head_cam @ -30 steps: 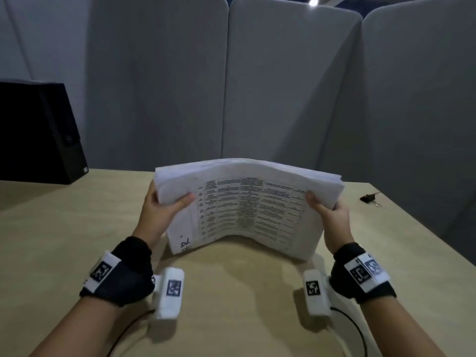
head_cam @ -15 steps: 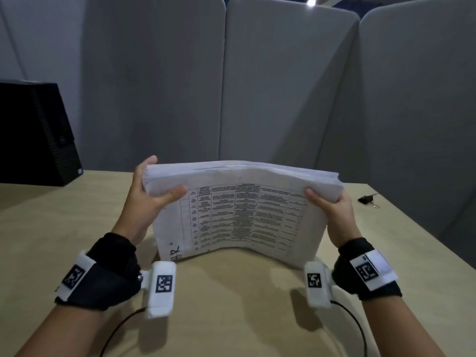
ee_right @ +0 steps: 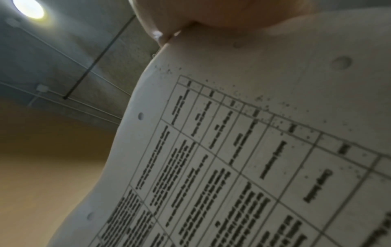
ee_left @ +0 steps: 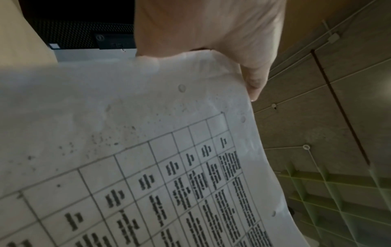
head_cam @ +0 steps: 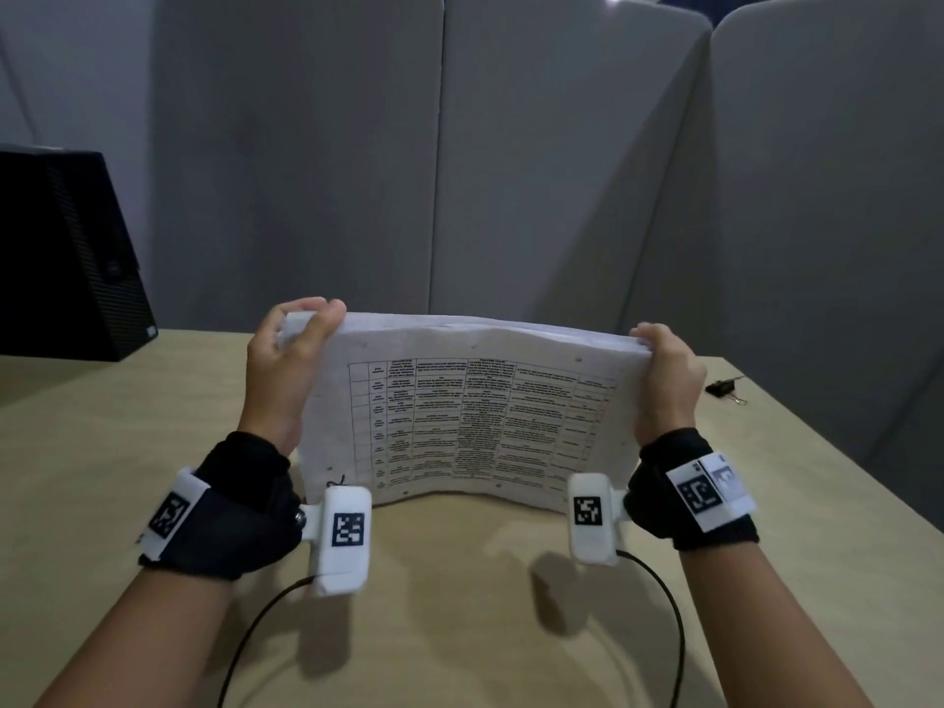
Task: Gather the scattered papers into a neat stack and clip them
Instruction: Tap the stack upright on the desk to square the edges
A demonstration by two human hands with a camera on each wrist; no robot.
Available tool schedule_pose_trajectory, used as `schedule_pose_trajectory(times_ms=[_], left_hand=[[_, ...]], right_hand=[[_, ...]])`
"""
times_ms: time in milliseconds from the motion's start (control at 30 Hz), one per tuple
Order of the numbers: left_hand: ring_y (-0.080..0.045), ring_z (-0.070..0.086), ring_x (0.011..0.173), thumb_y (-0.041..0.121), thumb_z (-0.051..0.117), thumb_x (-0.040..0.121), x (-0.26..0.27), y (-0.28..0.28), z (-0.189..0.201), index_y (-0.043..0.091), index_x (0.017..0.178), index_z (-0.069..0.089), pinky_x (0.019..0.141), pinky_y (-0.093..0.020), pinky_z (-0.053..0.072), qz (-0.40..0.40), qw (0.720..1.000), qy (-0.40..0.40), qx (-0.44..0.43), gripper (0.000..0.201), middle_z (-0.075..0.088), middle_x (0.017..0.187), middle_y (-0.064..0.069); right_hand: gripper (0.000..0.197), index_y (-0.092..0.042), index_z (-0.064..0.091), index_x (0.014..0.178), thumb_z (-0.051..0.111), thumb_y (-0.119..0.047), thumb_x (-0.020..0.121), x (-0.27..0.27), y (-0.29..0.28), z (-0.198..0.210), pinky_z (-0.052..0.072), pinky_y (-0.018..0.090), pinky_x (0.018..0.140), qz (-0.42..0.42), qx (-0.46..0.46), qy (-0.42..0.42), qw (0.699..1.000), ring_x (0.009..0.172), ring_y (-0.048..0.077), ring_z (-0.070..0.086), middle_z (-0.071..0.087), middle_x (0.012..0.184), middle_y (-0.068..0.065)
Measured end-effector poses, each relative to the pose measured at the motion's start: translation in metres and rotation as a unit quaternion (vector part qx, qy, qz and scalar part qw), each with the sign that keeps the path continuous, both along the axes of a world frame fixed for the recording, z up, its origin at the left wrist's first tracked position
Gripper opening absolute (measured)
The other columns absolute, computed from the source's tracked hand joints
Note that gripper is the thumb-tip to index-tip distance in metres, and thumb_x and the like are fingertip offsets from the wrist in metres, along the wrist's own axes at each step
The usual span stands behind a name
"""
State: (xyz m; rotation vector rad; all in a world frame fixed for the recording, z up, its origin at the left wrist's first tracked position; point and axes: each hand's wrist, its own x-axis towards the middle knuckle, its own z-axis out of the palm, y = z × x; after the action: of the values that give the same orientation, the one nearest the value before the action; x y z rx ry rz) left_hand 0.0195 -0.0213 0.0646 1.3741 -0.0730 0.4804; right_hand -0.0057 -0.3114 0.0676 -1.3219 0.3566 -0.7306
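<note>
Head view. A stack of papers (head_cam: 470, 411) stands on its lower long edge on the wooden table (head_cam: 102, 426), at the centre of the frame, its printed grid facing the camera. The sheet bows slightly, and the lower edge meets the tabletop between the two wrist-worn cameras. The left hand (head_cam: 286, 365) grips the upper left corner of the stack, fingers curled over the top edge and thumb on the near face. The right hand (head_cam: 666, 375) grips the upper right corner in the same manner, fingers wrapped over the top. A black binder clip (head_cam: 725, 388) lies on the table at the right of the frame, just beyond the right hand and apart from the stack. A black box (head_cam: 66, 252) stands on the table at the left edge. Grey partition panels (head_cam: 511, 171) fill the upper frame.

Left wrist view. The stack of papers (ee_left: 148, 150) covers most of the frame, table lines and blurred text running diagonally. The left hand (ee_left: 211, 33), at upper centre, closes on the corner of the paper, one finger reaching down the right edge. The black box (ee_left: 84, 33) shows at upper left.

Right wrist view. The stack of papers (ee_right: 253, 150) fills the right and lower frame. The right hand (ee_right: 211, 13), at top centre, is clamped on its upper corner. A ceiling light (ee_right: 28, 8) glows at upper left.
</note>
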Motion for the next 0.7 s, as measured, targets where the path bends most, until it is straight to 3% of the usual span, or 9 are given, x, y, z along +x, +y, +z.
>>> schedule_pose_trajectory(times_ms=[100,200,267,367,400,467,567,700], left_hand=[[-0.006,0.051,0.076,0.022,0.058,0.086,0.005,0.0,0.002,0.026,0.096,0.059,0.062,-0.02,0.041,0.014,1.0,0.006,-0.004,0.011,0.056,0.093,0.008],[-0.004,0.051,0.069,0.021,0.055,0.088,0.006,-0.003,0.004,0.029,0.083,0.059,0.051,-0.011,0.043,0.023,1.0,0.006,-0.021,0.01,0.056,0.084,0.011],[-0.004,0.051,0.067,0.028,0.056,0.088,0.005,-0.004,0.005,0.028,0.079,0.058,0.049,-0.011,0.042,0.022,0.999,0.017,-0.035,0.009,0.055,0.079,0.011],[-0.011,0.052,0.075,0.017,0.056,0.084,0.009,-0.004,0.007,0.026,0.074,0.062,0.057,-0.019,0.041,0.044,0.998,0.023,-0.05,0.015,0.059,0.081,0.008],[-0.012,0.053,0.075,0.013,0.054,0.083,0.01,-0.004,0.006,0.025,0.072,0.063,0.057,-0.02,0.041,0.055,0.997,0.016,-0.054,0.018,0.061,0.081,0.007],[-0.012,0.055,0.069,0.017,0.054,0.084,0.011,-0.006,0.006,0.023,0.07,0.061,0.055,-0.021,0.042,0.058,0.996,0.009,-0.068,0.017,0.061,0.077,0.005],[-0.011,0.051,0.063,0.031,0.06,0.084,0.011,-0.009,0.006,0.023,0.065,0.057,0.054,-0.021,0.041,0.054,0.996,0.024,-0.062,0.021,0.053,0.067,0.006],[-0.012,0.056,0.074,0.005,0.049,0.08,0.015,-0.01,0.014,0.02,0.068,0.063,0.052,-0.013,0.044,0.07,0.995,0.02,-0.073,0.024,0.064,0.079,0.004]], right_hand=[[0.01,-0.016,0.058,0.073,0.058,-0.026,0.077,0.003,0.001,-0.003,0.037,0.024,0.058,-0.005,-0.031,-0.007,0.999,0.072,0.015,0.049,0.054,0.074,-0.003],[0.012,-0.014,0.057,0.075,0.054,-0.024,0.081,0.001,0.0,-0.002,0.037,0.023,0.056,0.008,-0.033,-0.033,0.999,0.071,0.015,0.05,0.053,0.074,-0.002],[0.033,-0.011,0.057,0.084,0.054,-0.044,0.079,-0.001,0.0,-0.005,0.043,0.023,0.058,0.041,-0.043,-0.058,0.997,0.065,0.012,0.055,0.056,0.076,0.0],[0.079,-0.015,0.054,0.099,0.067,-0.074,0.048,-0.004,-0.005,-0.012,0.05,0.019,0.052,0.1,-0.091,-0.092,0.987,0.06,0.002,0.062,0.058,0.082,-0.003],[0.082,-0.021,0.053,0.101,0.071,-0.073,0.04,-0.005,-0.007,-0.013,0.051,0.019,0.053,0.121,-0.108,-0.094,0.982,0.063,0.005,0.062,0.058,0.086,-0.003],[0.076,-0.028,0.049,0.107,0.076,-0.055,0.042,-0.006,-0.011,-0.016,0.053,0.02,0.059,0.156,-0.138,-0.091,0.974,0.072,0.01,0.062,0.056,0.094,-0.002],[0.08,-0.024,0.045,0.116,0.073,-0.044,0.043,-0.006,-0.013,-0.016,0.054,0.019,0.062,0.176,-0.15,-0.078,0.97,0.079,0.01,0.062,0.057,0.098,-0.003],[0.087,-0.022,0.042,0.121,0.077,-0.037,0.043,-0.005,-0.014,-0.016,0.053,0.017,0.064,0.185,-0.153,-0.062,0.969,0.084,0.009,0.061,0.056,0.103,-0.003]])
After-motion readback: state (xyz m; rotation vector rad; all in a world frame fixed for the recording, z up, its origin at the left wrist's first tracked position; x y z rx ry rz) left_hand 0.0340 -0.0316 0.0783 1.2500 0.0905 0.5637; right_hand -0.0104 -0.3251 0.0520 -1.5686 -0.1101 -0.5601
